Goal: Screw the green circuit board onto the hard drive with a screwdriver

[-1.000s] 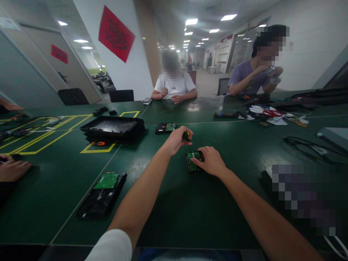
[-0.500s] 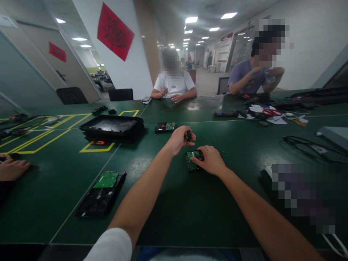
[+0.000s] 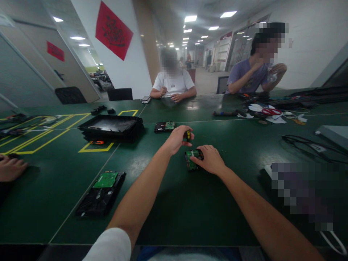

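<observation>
Green desk [image 3: 190, 210], office lights [image 3: 190, 18] beyond; right grip [image 3: 211, 159] grasps the drive [image 3: 191, 161] from its right, left grip [image 3: 177, 139] a tool [image 3: 188, 135].

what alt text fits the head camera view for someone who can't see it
A person's right hand holds a green circuit-board unit at a dark green table, while their left hand grips a black-and-yellow object close by. Black trays lie to the left; a person in white and another in purple sit opposite.
</observation>
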Demonstrator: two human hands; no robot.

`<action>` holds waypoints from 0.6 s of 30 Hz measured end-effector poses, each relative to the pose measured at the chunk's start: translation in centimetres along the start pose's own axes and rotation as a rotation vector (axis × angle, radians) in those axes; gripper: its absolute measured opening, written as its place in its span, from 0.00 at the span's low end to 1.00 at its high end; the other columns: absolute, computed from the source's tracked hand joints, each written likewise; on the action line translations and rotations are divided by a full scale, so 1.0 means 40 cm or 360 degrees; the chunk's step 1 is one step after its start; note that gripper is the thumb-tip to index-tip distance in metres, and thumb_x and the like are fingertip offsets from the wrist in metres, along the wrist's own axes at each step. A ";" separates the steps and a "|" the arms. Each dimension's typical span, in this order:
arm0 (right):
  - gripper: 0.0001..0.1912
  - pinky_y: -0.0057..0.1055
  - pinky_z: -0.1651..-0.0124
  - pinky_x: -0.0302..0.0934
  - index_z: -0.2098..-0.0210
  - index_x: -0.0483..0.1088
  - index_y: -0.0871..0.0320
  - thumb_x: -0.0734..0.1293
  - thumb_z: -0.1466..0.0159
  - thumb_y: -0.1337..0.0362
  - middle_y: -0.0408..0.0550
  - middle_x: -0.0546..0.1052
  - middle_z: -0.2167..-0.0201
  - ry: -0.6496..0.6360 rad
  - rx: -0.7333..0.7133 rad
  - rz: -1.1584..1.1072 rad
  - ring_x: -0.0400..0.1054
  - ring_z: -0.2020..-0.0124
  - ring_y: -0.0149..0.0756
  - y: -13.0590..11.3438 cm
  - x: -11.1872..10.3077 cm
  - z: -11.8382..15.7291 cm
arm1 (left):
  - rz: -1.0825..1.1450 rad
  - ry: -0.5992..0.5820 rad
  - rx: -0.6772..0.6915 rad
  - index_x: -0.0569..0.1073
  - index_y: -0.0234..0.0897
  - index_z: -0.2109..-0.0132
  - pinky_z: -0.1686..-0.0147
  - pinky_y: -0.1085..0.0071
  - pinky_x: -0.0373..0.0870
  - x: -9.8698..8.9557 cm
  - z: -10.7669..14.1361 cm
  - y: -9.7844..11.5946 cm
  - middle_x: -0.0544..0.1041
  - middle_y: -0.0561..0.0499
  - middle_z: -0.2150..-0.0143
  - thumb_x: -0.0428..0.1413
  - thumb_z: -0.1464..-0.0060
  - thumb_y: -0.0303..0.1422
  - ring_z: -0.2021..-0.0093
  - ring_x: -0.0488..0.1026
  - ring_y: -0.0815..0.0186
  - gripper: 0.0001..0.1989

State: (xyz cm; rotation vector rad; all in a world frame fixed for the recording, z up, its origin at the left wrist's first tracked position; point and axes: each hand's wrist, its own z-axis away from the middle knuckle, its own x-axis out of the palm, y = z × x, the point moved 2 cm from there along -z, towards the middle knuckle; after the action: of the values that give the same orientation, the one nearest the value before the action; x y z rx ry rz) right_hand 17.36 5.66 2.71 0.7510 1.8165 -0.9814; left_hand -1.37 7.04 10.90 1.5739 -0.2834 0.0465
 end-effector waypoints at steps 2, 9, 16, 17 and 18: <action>0.29 0.46 0.42 0.59 0.45 0.73 0.54 0.64 0.32 0.38 0.55 0.76 0.47 0.0007 -0.0009 -0.0001 0.67 0.43 0.52 -0.001 0.000 0.001 | 0.0069 0.0016 0.0002 0.73 0.36 0.57 0.73 0.70 0.76 0.003 -0.003 -0.006 0.77 0.46 0.65 0.56 0.40 0.42 0.64 0.77 0.62 0.12; 0.29 0.46 0.43 0.60 0.45 0.73 0.53 0.64 0.32 0.38 0.55 0.76 0.47 0.0003 -0.0009 0.0006 0.67 0.44 0.52 -0.002 -0.003 0.001 | 0.0078 0.0024 0.0032 0.74 0.35 0.61 0.67 0.67 0.79 -0.002 -0.012 -0.011 0.77 0.46 0.65 0.55 0.40 0.39 0.63 0.76 0.63 0.11; 0.30 0.48 0.42 0.60 0.44 0.73 0.53 0.63 0.32 0.37 0.56 0.76 0.47 -0.0016 0.0004 0.0007 0.67 0.43 0.54 0.000 0.000 -0.001 | -0.0087 -0.0039 0.0078 0.78 0.34 0.63 0.70 0.71 0.76 -0.002 0.001 0.007 0.75 0.45 0.64 0.55 0.41 0.41 0.63 0.73 0.63 0.14; 0.30 0.48 0.42 0.60 0.44 0.73 0.52 0.63 0.32 0.37 0.56 0.76 0.47 -0.0015 0.0011 0.0007 0.67 0.43 0.54 0.001 0.001 -0.001 | -0.0090 -0.0038 0.0068 0.78 0.34 0.63 0.70 0.71 0.76 0.000 0.003 0.008 0.75 0.45 0.64 0.56 0.41 0.41 0.63 0.74 0.63 0.14; 0.30 0.48 0.42 0.60 0.44 0.73 0.52 0.63 0.32 0.37 0.56 0.76 0.47 -0.0013 0.0016 0.0007 0.67 0.43 0.54 0.001 0.001 -0.001 | -0.0082 -0.0032 0.0051 0.77 0.34 0.62 0.71 0.71 0.76 0.003 0.004 0.008 0.76 0.45 0.65 0.56 0.41 0.41 0.64 0.74 0.63 0.14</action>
State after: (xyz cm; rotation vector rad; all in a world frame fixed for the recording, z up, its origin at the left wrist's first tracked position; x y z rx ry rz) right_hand 17.36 5.73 2.67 0.7562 1.8035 -0.9898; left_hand -1.36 6.86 11.25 1.6138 -0.2585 -0.0049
